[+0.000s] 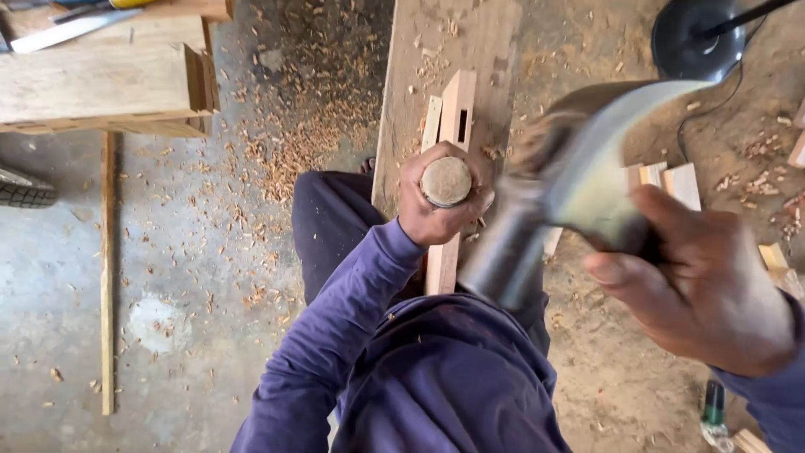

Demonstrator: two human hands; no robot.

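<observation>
My left hand [434, 210] is closed around a chisel held upright, its round wooden handle end [446, 181] facing the camera. The chisel stands on a narrow pale wood piece [455, 117] with a rectangular slot cut in it, lying on a wide plank [419, 75]. My right hand [696, 285] grips the handle of a metal hammer [579, 184], blurred by motion and raised to the right of the chisel. The chisel's blade is hidden under my hand.
Wood chips lie scattered over the concrete floor [168, 252]. A stack of thick timber [101, 84] with a saw on top sits at upper left. A thin wooden strip [107, 277] lies on the floor. Small wood blocks [671, 180] and a black round base [692, 38] are at right.
</observation>
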